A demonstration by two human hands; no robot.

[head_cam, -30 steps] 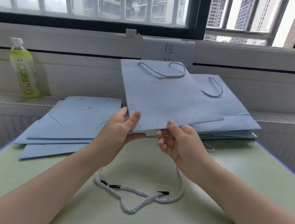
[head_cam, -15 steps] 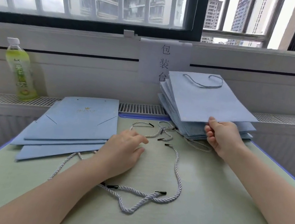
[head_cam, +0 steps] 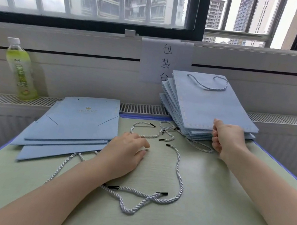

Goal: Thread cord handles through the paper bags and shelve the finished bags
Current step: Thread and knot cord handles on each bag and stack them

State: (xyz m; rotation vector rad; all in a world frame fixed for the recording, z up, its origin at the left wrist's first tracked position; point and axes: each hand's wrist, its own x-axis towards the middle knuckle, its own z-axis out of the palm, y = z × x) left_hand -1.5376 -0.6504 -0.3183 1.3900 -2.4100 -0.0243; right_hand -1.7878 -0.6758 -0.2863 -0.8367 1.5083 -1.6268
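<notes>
A stack of flat light-blue paper bags with cord handles (head_cam: pixel 209 107) leans against the ledge at the back right. My right hand (head_cam: pixel 226 138) grips the near edge of the top bag of that stack. A second pile of flat blue bags without handles (head_cam: pixel 74 127) lies at the left of the table. My left hand (head_cam: pixel 127 153) rests palm down on the table beside that pile, fingers relaxed, holding nothing. Several loose grey-white twisted cords with black tips (head_cam: pixel 149 199) lie across the middle of the table, some under my left forearm.
A green drink bottle (head_cam: pixel 20 71) stands on the radiator ledge at the left. A paper sign with printed characters (head_cam: pixel 165 62) hangs on the wall behind the right stack. The pale green table (head_cam: pixel 206 210) has a blue rim; a barred window fills the back.
One second ago both hands held a finished bag up in the middle. My right hand has since laid it on the right stack; my left hand dropped to the table.
</notes>
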